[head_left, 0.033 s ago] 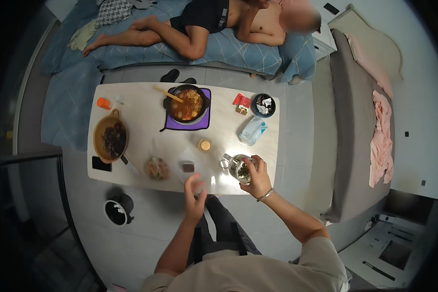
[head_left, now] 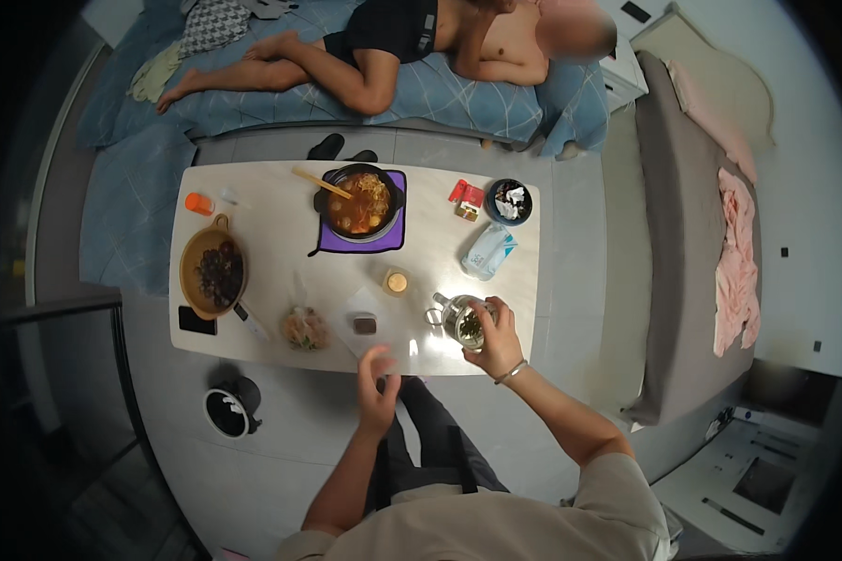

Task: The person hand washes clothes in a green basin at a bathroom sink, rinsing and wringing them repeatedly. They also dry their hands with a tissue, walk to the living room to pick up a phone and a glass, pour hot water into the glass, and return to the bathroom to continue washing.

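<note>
My right hand [head_left: 498, 338] grips a small glass teapot [head_left: 460, 321] with green leaves inside, standing near the front right of the white table [head_left: 271, 234]. My left hand [head_left: 376, 379] hovers at the table's front edge with fingers apart and nothing in it. Just beyond it sit a small dark cup [head_left: 365, 324] on a pale sheet and a little jar with a light lid [head_left: 397, 281].
A black pot of red stew [head_left: 360, 206] sits on a purple mat, and a brown bowl [head_left: 213, 273] of dark food stands at the left. Also here: phone [head_left: 197, 321], food bag [head_left: 303, 327], blue pack [head_left: 488, 252], floor bin [head_left: 231, 409], grey sofa [head_left: 669, 234]. A person lies on the bed [head_left: 393, 47].
</note>
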A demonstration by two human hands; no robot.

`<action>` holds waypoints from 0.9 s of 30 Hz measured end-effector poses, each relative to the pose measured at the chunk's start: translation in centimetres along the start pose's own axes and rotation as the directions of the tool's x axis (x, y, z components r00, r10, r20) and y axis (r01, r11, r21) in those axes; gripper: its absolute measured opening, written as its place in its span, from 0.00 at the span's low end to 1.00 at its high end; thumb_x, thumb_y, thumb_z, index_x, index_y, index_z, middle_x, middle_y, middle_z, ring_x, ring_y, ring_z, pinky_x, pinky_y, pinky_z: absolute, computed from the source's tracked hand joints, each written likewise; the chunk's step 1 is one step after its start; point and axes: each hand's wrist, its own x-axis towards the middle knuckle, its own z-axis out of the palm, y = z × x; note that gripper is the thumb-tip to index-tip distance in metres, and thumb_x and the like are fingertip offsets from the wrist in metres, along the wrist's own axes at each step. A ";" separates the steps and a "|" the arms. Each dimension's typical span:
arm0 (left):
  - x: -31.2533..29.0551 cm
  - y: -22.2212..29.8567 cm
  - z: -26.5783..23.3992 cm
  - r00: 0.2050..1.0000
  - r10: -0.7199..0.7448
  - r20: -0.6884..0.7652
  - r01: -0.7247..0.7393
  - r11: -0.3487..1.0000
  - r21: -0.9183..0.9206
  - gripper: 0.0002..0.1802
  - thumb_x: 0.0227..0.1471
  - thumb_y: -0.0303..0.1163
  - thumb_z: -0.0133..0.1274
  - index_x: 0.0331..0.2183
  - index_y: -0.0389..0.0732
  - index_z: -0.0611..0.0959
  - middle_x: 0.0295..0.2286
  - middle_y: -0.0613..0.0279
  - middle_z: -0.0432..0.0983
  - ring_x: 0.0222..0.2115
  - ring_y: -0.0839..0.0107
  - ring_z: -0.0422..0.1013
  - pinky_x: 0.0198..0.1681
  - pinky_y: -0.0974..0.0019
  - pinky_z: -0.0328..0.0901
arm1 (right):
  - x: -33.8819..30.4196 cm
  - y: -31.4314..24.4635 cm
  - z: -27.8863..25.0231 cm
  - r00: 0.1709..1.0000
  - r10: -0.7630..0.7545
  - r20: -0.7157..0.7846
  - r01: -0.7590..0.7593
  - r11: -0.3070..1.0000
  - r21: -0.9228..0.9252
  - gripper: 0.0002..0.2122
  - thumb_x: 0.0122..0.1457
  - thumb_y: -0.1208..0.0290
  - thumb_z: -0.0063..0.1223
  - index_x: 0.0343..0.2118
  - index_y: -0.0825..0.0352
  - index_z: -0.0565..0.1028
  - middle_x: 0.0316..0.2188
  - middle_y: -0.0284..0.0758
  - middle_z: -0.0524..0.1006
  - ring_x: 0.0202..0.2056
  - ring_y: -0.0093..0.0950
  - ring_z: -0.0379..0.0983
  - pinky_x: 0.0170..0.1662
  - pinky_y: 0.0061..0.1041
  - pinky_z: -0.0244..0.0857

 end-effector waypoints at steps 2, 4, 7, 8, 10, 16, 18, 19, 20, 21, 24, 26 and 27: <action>-0.6 -1.1 -0.9 0.992 -0.105 0.065 0.106 0.994 -0.018 0.25 0.47 0.25 0.50 0.49 0.37 0.65 0.50 0.56 0.60 0.43 0.66 0.65 0.49 0.64 0.59 | 1.7 1.9 3.0 0.998 0.033 -0.045 -0.034 0.999 -0.011 0.40 0.30 0.74 0.64 0.53 0.58 0.61 0.50 0.48 0.57 0.49 0.48 0.57 0.50 0.38 0.60; 0.0 -1.6 -1.0 0.987 -0.130 0.099 0.133 0.991 -0.030 0.24 0.48 0.28 0.50 0.49 0.38 0.66 0.49 0.56 0.60 0.44 0.66 0.65 0.49 0.64 0.59 | 3.4 3.6 6.2 0.993 0.076 -0.089 -0.076 0.997 0.008 0.40 0.30 0.74 0.64 0.53 0.58 0.61 0.49 0.48 0.58 0.48 0.49 0.57 0.50 0.39 0.60; 0.6 -2.0 -1.4 0.988 -0.106 0.115 0.105 0.994 0.013 0.23 0.50 0.33 0.51 0.48 0.38 0.67 0.49 0.56 0.60 0.45 0.66 0.64 0.49 0.64 0.59 | 5.8 5.5 10.0 0.983 0.143 -0.114 -0.138 0.989 0.048 0.41 0.29 0.74 0.65 0.53 0.58 0.60 0.50 0.49 0.57 0.48 0.49 0.57 0.48 0.40 0.60; 0.7 -2.3 -1.7 0.986 -0.106 0.126 0.101 0.994 0.044 0.23 0.50 0.34 0.50 0.47 0.38 0.67 0.49 0.56 0.60 0.45 0.66 0.63 0.49 0.64 0.59 | 6.6 6.3 11.6 0.981 0.154 -0.118 -0.149 0.988 0.050 0.41 0.29 0.74 0.65 0.53 0.57 0.60 0.50 0.49 0.57 0.48 0.50 0.57 0.49 0.40 0.61; 0.9 -3.3 -1.8 0.979 -0.109 0.175 0.095 0.991 0.090 0.22 0.50 0.37 0.50 0.46 0.39 0.69 0.49 0.55 0.59 0.47 0.65 0.62 0.50 0.64 0.58 | 8.4 8.0 13.9 0.977 0.179 -0.119 -0.176 0.984 0.038 0.41 0.29 0.74 0.65 0.53 0.57 0.60 0.50 0.49 0.56 0.49 0.50 0.56 0.49 0.39 0.61; 1.0 -3.5 -2.5 0.947 -0.264 0.183 0.264 0.964 0.028 0.24 0.51 0.44 0.50 0.45 0.38 0.70 0.48 0.56 0.59 0.47 0.68 0.61 0.50 0.65 0.58 | 12.9 10.3 19.3 0.967 0.235 -0.094 -0.237 0.972 -0.002 0.41 0.28 0.72 0.66 0.52 0.55 0.60 0.49 0.48 0.57 0.48 0.49 0.57 0.50 0.40 0.61; 0.9 -3.7 -2.5 0.943 -0.278 0.183 0.281 0.960 0.009 0.23 0.52 0.44 0.50 0.44 0.38 0.70 0.48 0.56 0.59 0.48 0.68 0.61 0.50 0.64 0.59 | 13.8 10.4 20.1 0.962 0.256 -0.093 -0.259 0.966 -0.018 0.42 0.27 0.72 0.66 0.52 0.54 0.60 0.49 0.46 0.57 0.48 0.49 0.57 0.49 0.40 0.62; 1.1 -3.8 -2.6 0.942 -0.280 0.184 0.282 0.959 0.015 0.23 0.52 0.44 0.50 0.44 0.37 0.70 0.49 0.55 0.59 0.48 0.67 0.61 0.50 0.64 0.59 | 14.3 10.5 20.4 0.967 0.237 -0.096 -0.241 0.970 -0.034 0.42 0.27 0.72 0.66 0.53 0.54 0.60 0.49 0.46 0.57 0.48 0.48 0.57 0.49 0.39 0.62; 1.1 -3.7 -2.4 0.941 -0.284 0.184 0.286 0.958 0.016 0.23 0.53 0.43 0.49 0.44 0.37 0.70 0.49 0.55 0.59 0.48 0.67 0.61 0.50 0.64 0.60 | 14.5 10.7 20.5 0.971 0.218 -0.095 -0.224 0.973 -0.057 0.42 0.27 0.72 0.66 0.53 0.54 0.60 0.49 0.46 0.57 0.48 0.48 0.57 0.49 0.39 0.62; 1.2 -3.6 -2.4 0.940 -0.287 0.186 0.289 0.957 0.018 0.23 0.53 0.43 0.49 0.44 0.37 0.70 0.49 0.55 0.59 0.48 0.67 0.61 0.50 0.64 0.60 | 14.6 10.8 20.4 0.975 0.199 -0.096 -0.207 0.975 -0.079 0.42 0.28 0.72 0.66 0.53 0.54 0.60 0.49 0.45 0.57 0.49 0.48 0.57 0.49 0.39 0.62; 1.7 -3.4 -2.5 0.938 -0.278 0.205 0.285 0.958 -0.005 0.20 0.52 0.37 0.50 0.45 0.38 0.70 0.49 0.57 0.58 0.48 0.68 0.62 0.51 0.64 0.60 | 14.6 11.2 20.4 0.976 0.207 -0.060 -0.212 0.975 -0.073 0.42 0.28 0.70 0.67 0.53 0.54 0.59 0.50 0.44 0.57 0.49 0.47 0.57 0.49 0.38 0.63; 1.9 -3.2 -2.4 0.937 -0.281 0.209 0.291 0.957 -0.017 0.20 0.52 0.37 0.50 0.45 0.38 0.70 0.49 0.57 0.58 0.48 0.68 0.62 0.50 0.64 0.60 | 14.9 11.2 19.8 0.976 0.217 -0.008 -0.217 0.975 -0.043 0.43 0.28 0.69 0.68 0.53 0.53 0.59 0.50 0.44 0.58 0.50 0.46 0.57 0.50 0.38 0.62; 2.0 -3.0 -2.4 0.935 -0.284 0.211 0.295 0.955 -0.024 0.20 0.52 0.37 0.50 0.45 0.38 0.70 0.49 0.57 0.58 0.48 0.68 0.62 0.50 0.64 0.59 | 14.9 11.1 19.7 0.972 0.237 -0.006 -0.237 0.971 -0.039 0.43 0.28 0.69 0.68 0.54 0.52 0.59 0.50 0.44 0.57 0.50 0.47 0.57 0.50 0.38 0.62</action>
